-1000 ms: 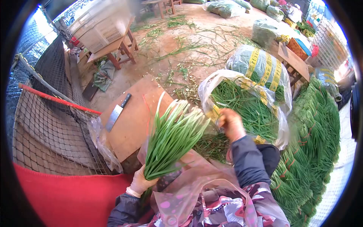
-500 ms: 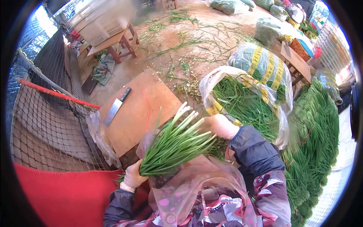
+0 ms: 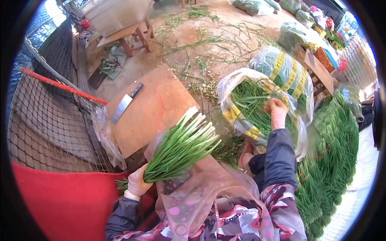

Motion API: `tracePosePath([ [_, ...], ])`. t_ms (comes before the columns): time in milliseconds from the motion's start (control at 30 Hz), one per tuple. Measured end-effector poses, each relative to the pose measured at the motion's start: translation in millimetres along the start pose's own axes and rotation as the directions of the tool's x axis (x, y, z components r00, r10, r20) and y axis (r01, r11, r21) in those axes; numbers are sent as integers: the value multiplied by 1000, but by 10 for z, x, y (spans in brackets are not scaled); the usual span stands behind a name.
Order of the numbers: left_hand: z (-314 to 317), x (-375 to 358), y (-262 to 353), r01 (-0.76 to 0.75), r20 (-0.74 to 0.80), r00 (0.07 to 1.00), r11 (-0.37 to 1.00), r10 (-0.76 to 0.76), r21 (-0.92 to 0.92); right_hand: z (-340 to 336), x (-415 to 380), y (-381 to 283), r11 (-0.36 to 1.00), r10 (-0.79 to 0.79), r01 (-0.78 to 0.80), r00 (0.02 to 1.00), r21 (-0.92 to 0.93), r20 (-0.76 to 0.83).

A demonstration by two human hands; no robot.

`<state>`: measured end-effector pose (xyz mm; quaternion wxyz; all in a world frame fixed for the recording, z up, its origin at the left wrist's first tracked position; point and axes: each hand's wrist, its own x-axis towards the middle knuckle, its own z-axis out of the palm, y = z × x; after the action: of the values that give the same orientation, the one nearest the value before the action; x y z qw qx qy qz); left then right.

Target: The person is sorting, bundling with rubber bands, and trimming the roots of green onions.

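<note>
My left hand (image 3: 138,181), in a pale glove, is closed around the lower leafy end of a thick bunch of chives (image 3: 177,148). Its white stalk ends fan out up and to the right, over the edge of a wooden board (image 3: 148,108). My right hand (image 3: 276,110) is over the mouth of a clear plastic bag (image 3: 225,92) full of loose green blades (image 3: 251,104). Its fingers are curled together, and thin green blades seem to stick out at the fingertips. On the board lie a cleaver (image 3: 122,108) with a black handle and a red string (image 3: 161,106).
Tied chives (image 3: 327,160) are heaped along the right. A taped, filled bag (image 3: 277,66) stands behind the open one. White crates (image 3: 114,20) sit on a wooden stool at the far left. Netting with a red pole (image 3: 60,84) borders the left side; trimmings litter the floor.
My right hand has moved from beside the bunch's white ends, rightward and away, to over the open bag. My left hand still holds the bunch, shifted slightly left.
</note>
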<state>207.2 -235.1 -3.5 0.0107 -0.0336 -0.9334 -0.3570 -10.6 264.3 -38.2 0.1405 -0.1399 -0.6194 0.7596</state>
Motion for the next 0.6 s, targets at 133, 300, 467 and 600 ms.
tracePosePath([
  [133,35,34,18,-46,-58,997,996,51,80,349,-319,-36,331,284,363,842,-871,459],
  [300,62,54,35,-142,-82,984,976,157,167,1116,-741,-305,709,452,324,472,-626,757],
  [467,-1,57,55,-128,-2,991,956,133,264,1119,-779,-109,681,506,386,366,-622,781],
  [600,0,87,27,-192,-9,979,928,206,318,1036,-860,-61,569,514,533,364,-626,777],
])
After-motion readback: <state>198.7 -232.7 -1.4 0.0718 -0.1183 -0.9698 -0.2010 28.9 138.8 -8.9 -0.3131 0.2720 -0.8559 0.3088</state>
